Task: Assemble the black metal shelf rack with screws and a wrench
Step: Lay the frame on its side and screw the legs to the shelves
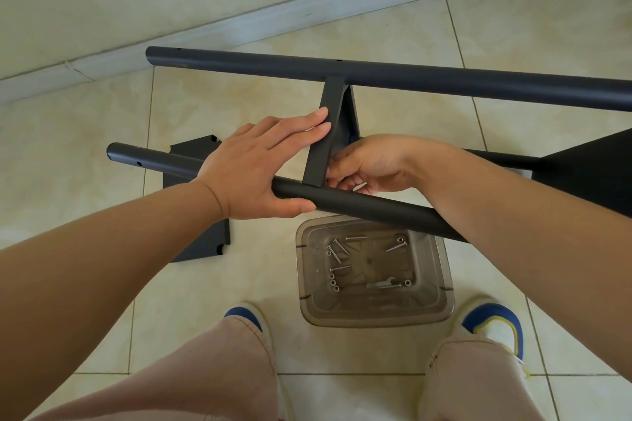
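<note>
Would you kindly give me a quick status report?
Left hand flat, steadying near black metal tube. Right hand curled at black shelf bracket. Nothing obstructing.

Stood on pale beige floor tiles [393,345] with a grey baseboard [239,20] beyond; wore blue-and-white shoes [494,326] (yellow trim on one) and light pink trousers [219,383]
</note>
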